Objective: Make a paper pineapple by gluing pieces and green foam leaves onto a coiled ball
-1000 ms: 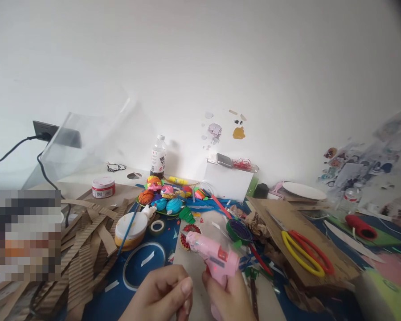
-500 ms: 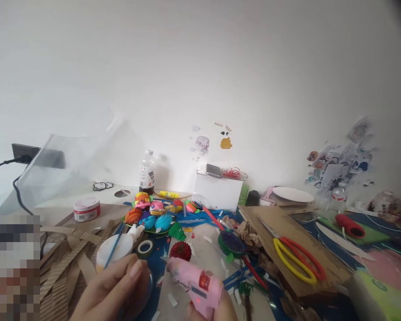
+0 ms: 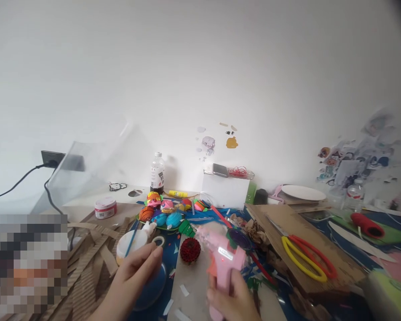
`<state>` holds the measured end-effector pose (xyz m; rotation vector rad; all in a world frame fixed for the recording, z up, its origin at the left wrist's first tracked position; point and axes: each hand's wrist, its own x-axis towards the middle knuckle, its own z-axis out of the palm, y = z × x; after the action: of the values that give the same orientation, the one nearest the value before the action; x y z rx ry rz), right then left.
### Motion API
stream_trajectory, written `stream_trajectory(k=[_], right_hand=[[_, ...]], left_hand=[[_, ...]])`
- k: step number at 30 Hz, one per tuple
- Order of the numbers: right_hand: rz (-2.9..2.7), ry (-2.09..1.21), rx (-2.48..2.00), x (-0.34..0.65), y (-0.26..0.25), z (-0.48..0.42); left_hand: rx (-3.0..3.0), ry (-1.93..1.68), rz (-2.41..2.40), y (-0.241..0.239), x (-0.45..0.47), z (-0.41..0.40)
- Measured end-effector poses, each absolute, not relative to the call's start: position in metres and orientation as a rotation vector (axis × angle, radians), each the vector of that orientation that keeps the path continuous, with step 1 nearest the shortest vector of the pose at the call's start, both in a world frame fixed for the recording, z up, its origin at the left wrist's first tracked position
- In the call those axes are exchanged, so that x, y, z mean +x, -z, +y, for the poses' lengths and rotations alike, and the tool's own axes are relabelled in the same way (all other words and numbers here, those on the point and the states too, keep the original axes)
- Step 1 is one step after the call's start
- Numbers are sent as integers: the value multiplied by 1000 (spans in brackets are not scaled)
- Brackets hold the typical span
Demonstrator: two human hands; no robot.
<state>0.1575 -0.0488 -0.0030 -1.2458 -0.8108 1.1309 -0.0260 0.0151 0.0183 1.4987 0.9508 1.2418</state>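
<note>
Head view: the right hand [image 3: 232,299] grips the pink glue gun [image 3: 221,253], nozzle just beside the red paper ball [image 3: 190,250] on the grey card [image 3: 193,287]; the left hand [image 3: 138,272] curls its fingers together, around what I cannot tell; gluing looks barely begun.

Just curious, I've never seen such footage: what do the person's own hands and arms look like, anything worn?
Both are bare. The left hand and its forearm show no glove, sleeve, watch or bracelet. The right hand has no glove or ring that I can see; its wrist is cut off at the picture's edge.
</note>
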Motion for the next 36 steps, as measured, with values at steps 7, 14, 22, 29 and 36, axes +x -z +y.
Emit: stream_trajectory(k=[7, 14, 22, 29, 36], right_hand=[[-762, -1285, -776, 158, -2, -42], [-804, -1273, -749, 164, 5, -42], [-883, -988, -992, 173, 16, -38], [-1415, -244, -1255, 171, 29, -48], [-2213, 395, -1146, 162, 38, -35]], left_hand=[[1587, -1183, 941, -9, -18, 29], [2118, -1003, 1318, 0, -21, 34], [2282, -894, 1512, 2, -27, 35], [2044, -1202, 1419, -1, -25, 32], [1849, -1594, 1449, -29, -52, 12]])
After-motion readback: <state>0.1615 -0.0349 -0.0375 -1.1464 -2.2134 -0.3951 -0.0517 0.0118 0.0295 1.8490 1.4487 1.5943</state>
